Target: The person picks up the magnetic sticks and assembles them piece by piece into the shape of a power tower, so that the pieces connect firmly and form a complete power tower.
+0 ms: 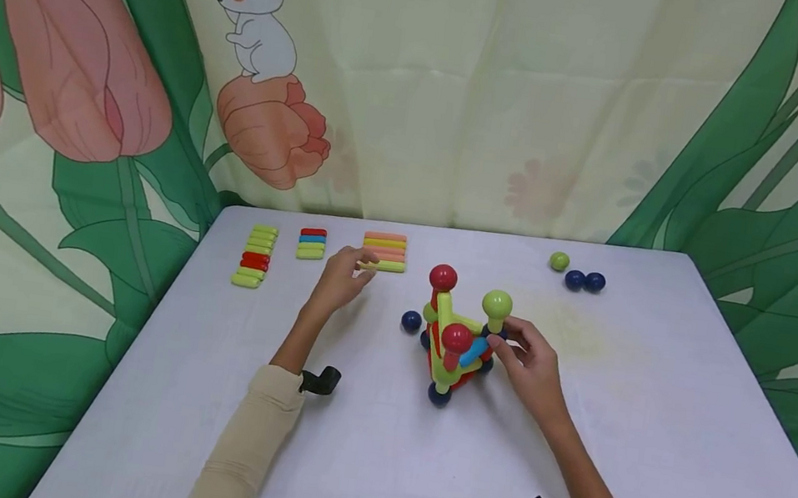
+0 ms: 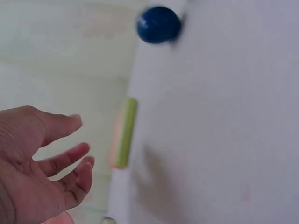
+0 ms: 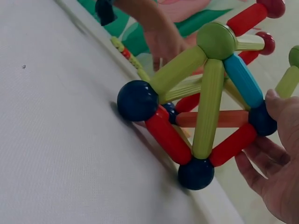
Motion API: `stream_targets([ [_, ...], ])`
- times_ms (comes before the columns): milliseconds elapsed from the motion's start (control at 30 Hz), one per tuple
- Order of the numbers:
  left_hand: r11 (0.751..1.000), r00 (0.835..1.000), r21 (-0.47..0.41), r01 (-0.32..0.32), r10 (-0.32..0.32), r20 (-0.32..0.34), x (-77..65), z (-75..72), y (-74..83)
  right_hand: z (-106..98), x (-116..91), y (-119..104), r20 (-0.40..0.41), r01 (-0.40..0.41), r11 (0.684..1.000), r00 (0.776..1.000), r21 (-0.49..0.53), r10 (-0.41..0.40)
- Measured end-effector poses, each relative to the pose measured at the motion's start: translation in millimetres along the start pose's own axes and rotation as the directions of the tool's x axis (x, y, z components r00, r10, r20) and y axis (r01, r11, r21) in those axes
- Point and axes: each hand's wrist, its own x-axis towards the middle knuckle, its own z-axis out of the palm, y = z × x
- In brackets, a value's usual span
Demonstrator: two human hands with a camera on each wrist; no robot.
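A frame of magnetic sticks and balls (image 3: pixel 211 109) stands on the table, with red balls (image 1: pixel 457 338) and a green ball (image 1: pixel 497 305) on its upright sticks. My right hand (image 1: pixel 533 369) pinches a dark blue ball (image 3: pixel 262 120) at the right side of this frame, thumb and fingers around it. My left hand (image 1: pixel 343 282) is over the table by the group of orange, yellow and green sticks (image 1: pixel 385 245), fingers loosely bent and nothing between them. In the left wrist view its fingertips are apart from the green stick (image 2: pixel 126 133). A loose dark blue ball (image 1: pixel 411 322) lies left of the frame.
Two more groups of sticks lie at the back left: a long row of green and red sticks (image 1: pixel 256 258) and a short one with red, blue and green sticks (image 1: pixel 312 243). A green ball (image 1: pixel 560 261) and two dark blue balls (image 1: pixel 584 281) rest at the back right.
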Motion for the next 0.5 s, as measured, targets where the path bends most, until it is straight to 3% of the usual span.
stream_targets([
  [100,0.993,0.999,0.111,0.047,-0.048,-0.002,8.6,8.7,-12.9,-1,3,9,-0.011,-0.018,1.000,1.000,-0.004,0.017],
  [300,0.970,0.998,0.239,0.053,-0.057,0.010,21.8,20.0,-21.4,0,5,11,-0.009,-0.030,0.999,1.000,-0.017,0.030],
  [500,0.916,0.998,0.397,0.056,-0.066,0.012,28.7,28.3,-18.6,-1,7,12,0.007,-0.025,1.000,1.000,-0.013,0.025],
])
